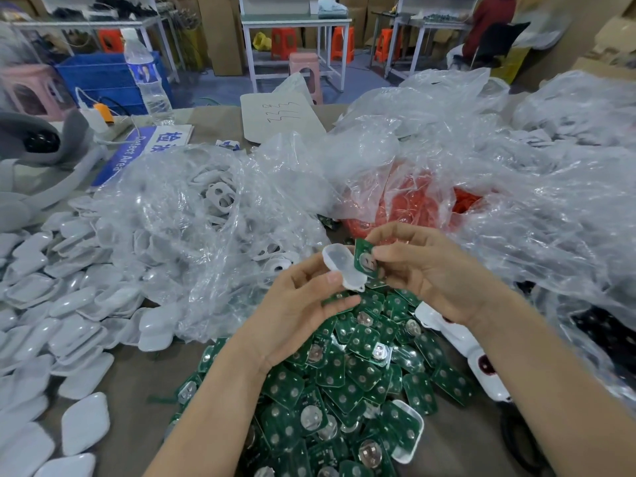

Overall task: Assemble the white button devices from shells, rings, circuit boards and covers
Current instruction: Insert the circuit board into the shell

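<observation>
Hands meet above a heap of green circuit boards (347, 383). The left hand (303, 315) pinches a translucent white shell (340, 266) between thumb and fingers, hollow side turned up toward the camera. The right hand (430, 270) grips a single green circuit board (365, 258) by its edge between thumb and forefinger, tilted, its lower edge touching the right side of the shell. A round metal contact shows on the board's face. The two hands are close together, each closed on its own part, with the parts touching between them.

Directly beneath both hands and toward the body, the board heap spreads over the brown surface (137, 418), some boards showing silver battery clips. To the left of the left hand lie many white covers (69, 321), overlapping in a wide spread. Beyond the left hand sits a crumpled clear plastic bag (179, 215) holding white frames with two openings. Beyond the right hand another clear bag holds orange-red rings (423, 204). Under the right forearm, white devices (481, 366) with dark red buttons lie just beside the boards. Farther off, past the left hand, a clear water bottle (148, 77) stands near a blue and white sign (144, 149).
</observation>
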A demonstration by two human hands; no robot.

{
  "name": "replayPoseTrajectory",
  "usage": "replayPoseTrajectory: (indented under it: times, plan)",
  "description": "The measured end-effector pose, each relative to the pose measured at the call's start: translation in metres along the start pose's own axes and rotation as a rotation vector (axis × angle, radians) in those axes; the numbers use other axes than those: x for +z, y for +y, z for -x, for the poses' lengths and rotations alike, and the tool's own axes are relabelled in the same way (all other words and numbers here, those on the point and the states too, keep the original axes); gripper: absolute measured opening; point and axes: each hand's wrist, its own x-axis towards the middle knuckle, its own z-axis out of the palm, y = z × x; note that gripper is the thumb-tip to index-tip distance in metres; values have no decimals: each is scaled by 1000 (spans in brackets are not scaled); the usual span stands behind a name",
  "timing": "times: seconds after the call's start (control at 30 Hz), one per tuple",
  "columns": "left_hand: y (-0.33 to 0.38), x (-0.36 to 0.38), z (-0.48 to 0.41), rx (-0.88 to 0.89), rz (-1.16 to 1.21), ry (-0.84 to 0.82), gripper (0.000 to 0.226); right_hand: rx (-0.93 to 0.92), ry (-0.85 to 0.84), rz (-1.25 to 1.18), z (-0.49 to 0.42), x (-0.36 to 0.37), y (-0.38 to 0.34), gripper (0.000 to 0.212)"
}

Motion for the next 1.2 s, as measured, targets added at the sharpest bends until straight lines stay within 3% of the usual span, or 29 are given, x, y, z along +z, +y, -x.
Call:
replayPoseTrajectory:
  times: [0.17,0.33,0.5,1.2]
  plan:
    - [0,4,2,-10,237,-100,51,-85,7,-3,0,1,-17,14]
    - [2,5,3,-18,334,-100,52,-98,-16,235,0,7,-34,5]
    - [1,7,3,-19,323,-86,53,-158,7,442,1,16,-40,6]
    - [-2,6,2,9,334,-135,47,-282,15,543,2,19,-36,8]
